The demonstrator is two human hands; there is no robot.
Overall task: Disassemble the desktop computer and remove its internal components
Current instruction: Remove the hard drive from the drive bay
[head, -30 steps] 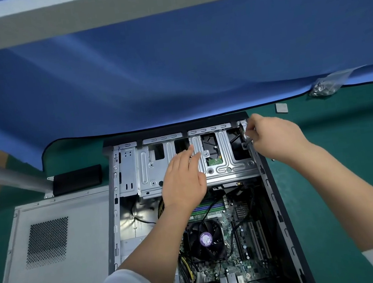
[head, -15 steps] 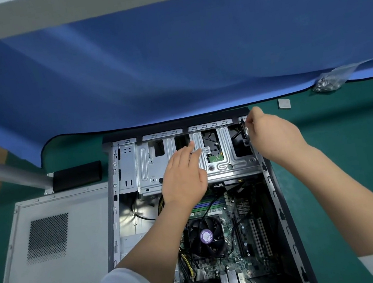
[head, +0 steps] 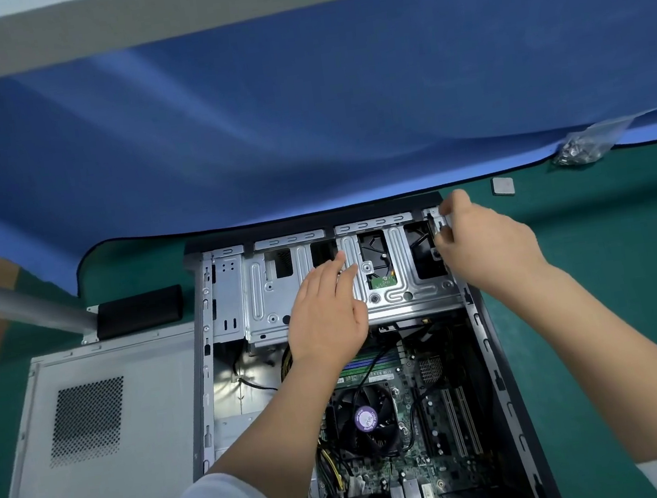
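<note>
Since the frame a second ago my right hand [head: 485, 245] has shifted slightly up along the case's far right corner; my left hand [head: 326, 311] has not moved. The desktop computer [head: 495, 352] lies on its side on the green desk [head: 617, 294], open side up. Left hand: flat, fingers straight, pressing on the silver drive cage [head: 402, 281] at the far end of the case. Right hand: fingers curled, pinching a small metal tab [head: 438, 219] at the cage's right corner. Motherboard [head: 414, 471] and CPU fan [head: 364, 419] sit inside, nearer me. The removed side panel [head: 94, 447] lies on the desk just left of the case. A bag of screws [head: 580, 146] rests far right, well apart.
</note>
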